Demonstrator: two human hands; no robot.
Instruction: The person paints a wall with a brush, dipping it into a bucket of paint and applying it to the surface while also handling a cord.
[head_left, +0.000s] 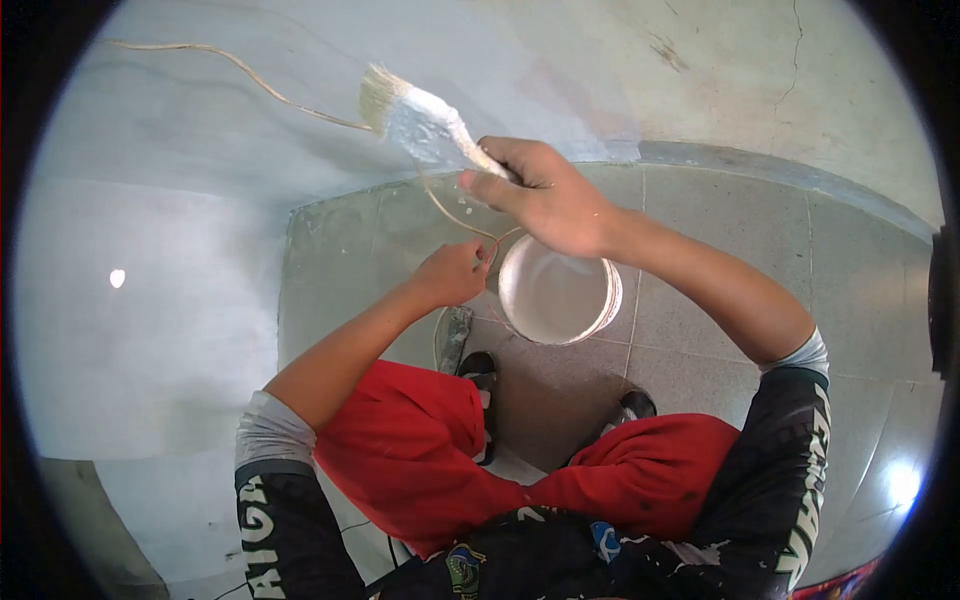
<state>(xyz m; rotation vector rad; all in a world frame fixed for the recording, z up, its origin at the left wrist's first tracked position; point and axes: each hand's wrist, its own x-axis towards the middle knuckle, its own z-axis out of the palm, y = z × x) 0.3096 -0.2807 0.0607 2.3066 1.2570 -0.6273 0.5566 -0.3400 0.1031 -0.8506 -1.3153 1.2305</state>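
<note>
Head view, right hand (545, 195): we close our grip round the paintbrush (420, 125) handle.
Left hand (455, 272): we pinch the cord (290, 101) beside the bucket (612, 295).

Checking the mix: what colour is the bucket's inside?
White; the bucket shows best in the head view.

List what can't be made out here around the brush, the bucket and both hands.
Brush: handle buried in the right hand, head view.
Bucket: far rim covered by the right wrist; depth of the white paint unreadable.
Cord: its run through the closed left hand is hidden by the fingers; its far end thins out near the upper-left lens edge.
Left sleeve lettering: cut off by the bottom edge.
</note>
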